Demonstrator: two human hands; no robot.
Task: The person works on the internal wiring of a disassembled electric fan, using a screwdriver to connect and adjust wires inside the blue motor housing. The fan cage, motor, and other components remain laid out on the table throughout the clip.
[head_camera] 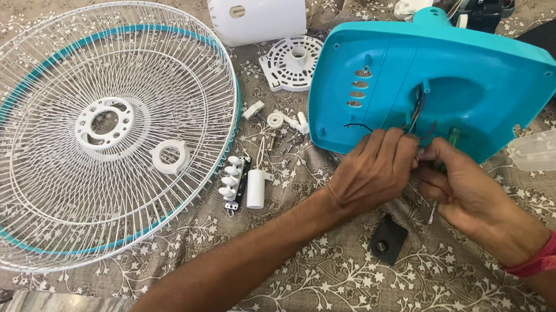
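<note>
Both hands meet at the upturned turquoise fan base, left hand pinching its wires (steadying them), right hand gripping a green-handled screwdriver.

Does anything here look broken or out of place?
Yes: the fan lies in pieces. The turquoise base is tipped up with loose wires hanging out, and small white parts and screws lie scattered beside the wire guard.

The moulded plastic fan base was turquoise. Left of it lay the round wire fan guard, white with a turquoise rim band. Above-left of the base stood a plain white plastic motor cover. The tablecloth beneath the base was grey-brown with white floral vines.
</note>
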